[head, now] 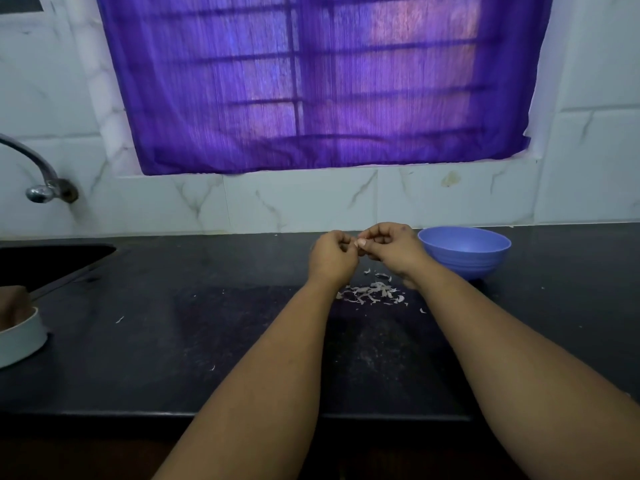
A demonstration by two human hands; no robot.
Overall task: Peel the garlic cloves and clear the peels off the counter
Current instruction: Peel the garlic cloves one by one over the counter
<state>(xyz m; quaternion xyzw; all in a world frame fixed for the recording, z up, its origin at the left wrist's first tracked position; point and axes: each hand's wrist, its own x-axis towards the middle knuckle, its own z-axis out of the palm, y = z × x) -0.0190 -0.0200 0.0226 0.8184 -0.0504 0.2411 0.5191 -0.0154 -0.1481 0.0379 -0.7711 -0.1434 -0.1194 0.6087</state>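
Just above the middle of the frame, the left hand [331, 255] and right hand [390, 247] meet fingertip to fingertip over the dark tabletop [207, 341], each grip curled and pinching a small pale garlic clove [361, 242] caught between them; it is too small to tell how its long axis runs. The loose peels [372, 293] lie directly beneath the hands, a little nearer the right wrist. The blue bowl [464, 251] stands just beside the right hand, so that hand looks better placed to drop the clove in, as I judge it.
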